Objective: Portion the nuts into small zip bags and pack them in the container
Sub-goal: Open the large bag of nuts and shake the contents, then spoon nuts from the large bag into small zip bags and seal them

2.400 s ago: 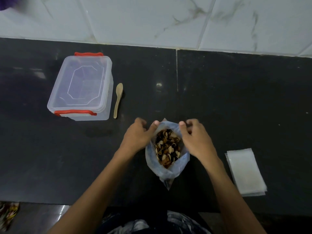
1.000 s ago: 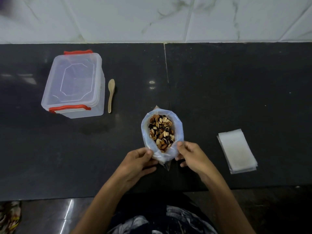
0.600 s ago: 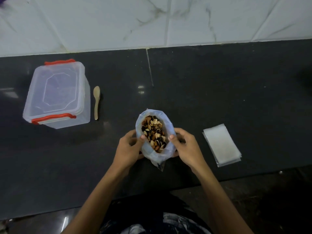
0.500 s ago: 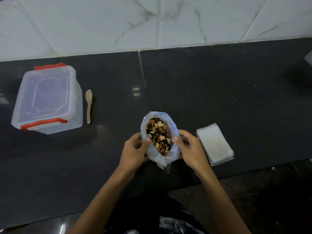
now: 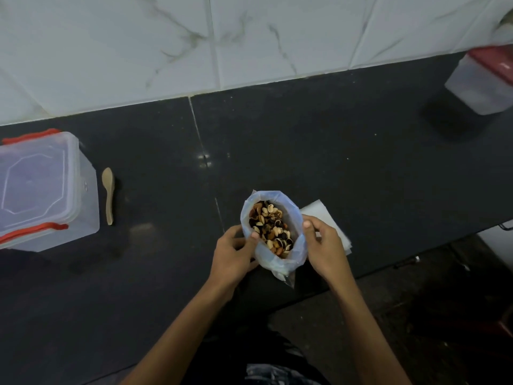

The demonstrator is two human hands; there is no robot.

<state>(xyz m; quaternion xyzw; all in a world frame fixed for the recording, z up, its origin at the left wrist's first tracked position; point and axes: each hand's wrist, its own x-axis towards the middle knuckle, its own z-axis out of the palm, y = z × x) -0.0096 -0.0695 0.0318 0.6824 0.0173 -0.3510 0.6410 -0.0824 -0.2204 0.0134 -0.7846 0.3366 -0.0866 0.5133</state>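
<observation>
You are looking down at a black polished bench (image 5: 319,140), a seam running across it and light glinting beside the seam. White marble-veined wall tiles (image 5: 249,37) are rising behind. Dark floor (image 5: 430,315) is showing near right.

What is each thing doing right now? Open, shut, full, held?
Clear plastic bag of mixed nuts: open at the top, upright, nuts inside.
Left hand: pinches the bag's left rim.
Right hand: holds the bag's right rim.
Clear plastic container with red clips: lid on.
Small wooden spoon: lying flat, untouched.
Stack of small clear zip bags: flat, partly hidden.
</observation>
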